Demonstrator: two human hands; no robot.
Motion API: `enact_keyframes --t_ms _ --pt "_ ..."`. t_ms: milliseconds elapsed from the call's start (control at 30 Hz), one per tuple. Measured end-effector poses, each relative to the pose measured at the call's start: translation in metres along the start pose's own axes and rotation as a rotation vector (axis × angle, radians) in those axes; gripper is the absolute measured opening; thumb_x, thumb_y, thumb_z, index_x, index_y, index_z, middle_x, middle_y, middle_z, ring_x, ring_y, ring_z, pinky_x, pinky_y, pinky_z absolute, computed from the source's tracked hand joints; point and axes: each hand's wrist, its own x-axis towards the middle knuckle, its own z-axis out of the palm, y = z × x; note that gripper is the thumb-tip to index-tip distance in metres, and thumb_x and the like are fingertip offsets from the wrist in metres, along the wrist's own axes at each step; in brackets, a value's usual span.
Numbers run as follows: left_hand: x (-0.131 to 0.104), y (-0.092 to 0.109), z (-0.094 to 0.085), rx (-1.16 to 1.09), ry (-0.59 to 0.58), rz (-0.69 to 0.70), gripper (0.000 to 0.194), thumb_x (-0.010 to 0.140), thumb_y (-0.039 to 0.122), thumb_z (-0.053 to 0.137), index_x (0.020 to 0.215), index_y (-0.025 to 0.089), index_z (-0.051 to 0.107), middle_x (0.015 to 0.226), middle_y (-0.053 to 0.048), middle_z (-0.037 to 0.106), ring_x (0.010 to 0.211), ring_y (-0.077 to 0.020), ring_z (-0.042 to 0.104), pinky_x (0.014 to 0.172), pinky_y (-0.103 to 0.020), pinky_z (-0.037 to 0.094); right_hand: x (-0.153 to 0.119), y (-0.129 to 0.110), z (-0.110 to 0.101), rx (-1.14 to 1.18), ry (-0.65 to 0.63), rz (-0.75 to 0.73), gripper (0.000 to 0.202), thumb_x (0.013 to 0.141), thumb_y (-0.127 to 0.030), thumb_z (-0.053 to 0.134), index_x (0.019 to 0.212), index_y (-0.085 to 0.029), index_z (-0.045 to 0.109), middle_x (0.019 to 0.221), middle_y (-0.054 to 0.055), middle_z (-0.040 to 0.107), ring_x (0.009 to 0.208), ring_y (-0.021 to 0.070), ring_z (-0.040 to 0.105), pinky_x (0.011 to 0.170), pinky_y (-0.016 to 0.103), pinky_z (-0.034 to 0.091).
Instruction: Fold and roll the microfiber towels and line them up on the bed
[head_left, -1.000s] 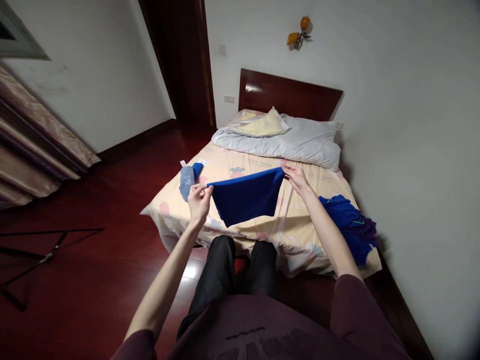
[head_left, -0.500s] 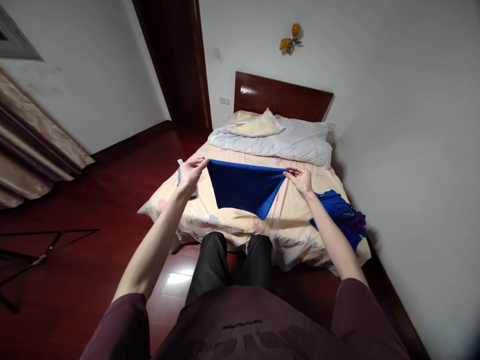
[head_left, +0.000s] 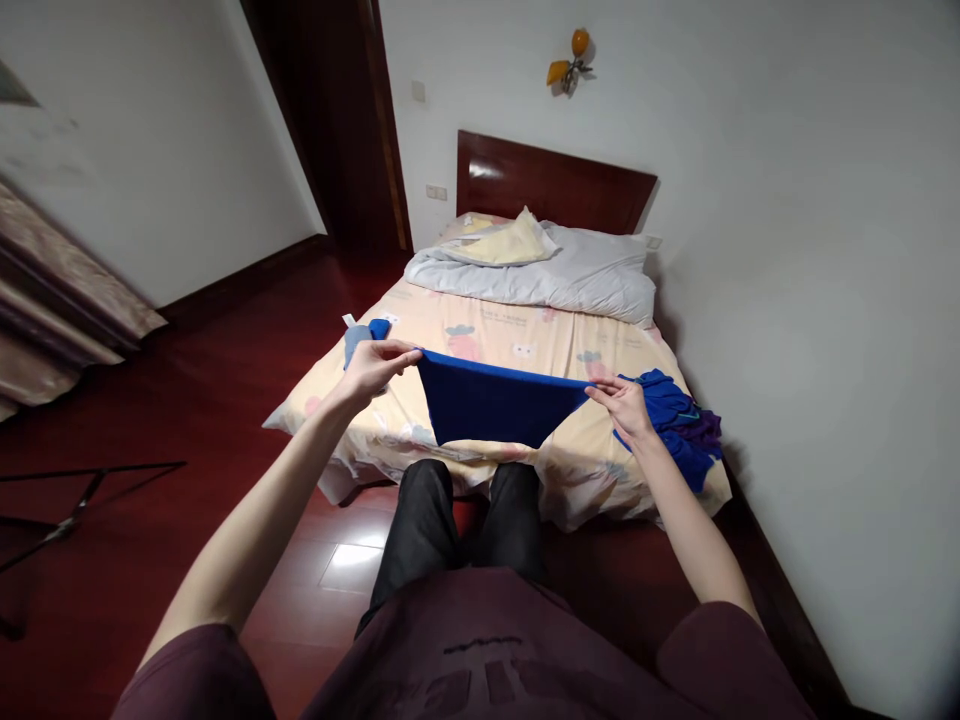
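Observation:
A blue cloth (head_left: pixel 499 405) hangs stretched between my two hands, above the near part of the bed. My left hand (head_left: pixel 379 366) pinches its upper left corner. At the upper right corner, my right hand (head_left: pixel 621 404) grips it between thumb and fingers. Its top edge runs nearly straight, slightly lower at the right. Just beyond my left hand lie folded blue and grey-blue cloths (head_left: pixel 360 342), partly hidden by that hand. To the right of my right hand is a crumpled heap of blue cloth (head_left: pixel 667 415) with a purple piece (head_left: pixel 703 434) in it.
The bed (head_left: pixel 420 318) has a peach patterned sheet, with a grey quilt (head_left: pixel 600 275) and a pale yellow pillow (head_left: pixel 510 243) near the dark headboard (head_left: pixel 555 185). A black metal frame (head_left: pixel 71 515) stands on the red floor at left. A wall borders the bed's right side.
Both hands have moved lower and a little farther apart, bringing the blue cloth down and pulling its top edge tauter. More of the folded cloths at left now shows.

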Motion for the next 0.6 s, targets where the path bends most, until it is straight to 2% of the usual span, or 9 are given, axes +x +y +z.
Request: enact_keyframes --t_ms 167,300,433,600 --pt "-0.007 -0.005 0.001 -0.023 -0.076 -0.142 0.033 0.061 0.042 0.096 0.069 0.016 0.077 0.068 -0.009 0.066 0.071 -0.0231 0.063 0.062 -0.033 0.050 -0.017 0.011 -0.007 0.038 -0.045 0.144 0.052 0.044 -0.046 0.104 0.084 -0.021 0.081 0.080 0.007 0.079 0.077 0.0232 0.076 0.078 0.037 0.064" --pt "0.003 -0.021 0.004 -0.025 -0.068 -0.197 0.038 0.057 0.046 0.098 0.067 0.017 0.075 0.065 -0.009 0.065 0.069 -0.0234 0.063 0.060 -0.034 0.052 -0.007 0.023 -0.007 0.054 -0.070 0.240 0.054 0.045 -0.048 0.103 0.085 -0.020 0.081 0.081 0.008 0.080 0.074 0.0221 0.076 0.070 0.034 0.063" --pt "0.032 -0.038 0.016 0.004 -0.057 -0.227 0.039 0.056 0.046 0.098 0.066 0.017 0.074 0.063 -0.008 0.065 0.068 -0.0227 0.062 0.059 -0.034 0.051 0.027 0.041 0.003 0.064 -0.047 0.277 0.055 0.043 -0.045 0.103 0.087 -0.019 0.081 0.082 0.008 0.080 0.075 0.0206 0.076 0.068 0.031 0.061" --pt "0.099 -0.048 0.049 -0.010 -0.032 -0.244 0.045 0.064 0.048 0.094 0.078 0.010 0.074 0.073 -0.009 0.069 0.075 -0.0183 0.060 0.072 -0.034 0.050 0.095 0.054 0.034 0.018 0.001 0.210 0.052 0.045 -0.043 0.101 0.083 -0.018 0.076 0.076 0.007 0.077 0.081 0.0224 0.076 0.073 0.032 0.060"
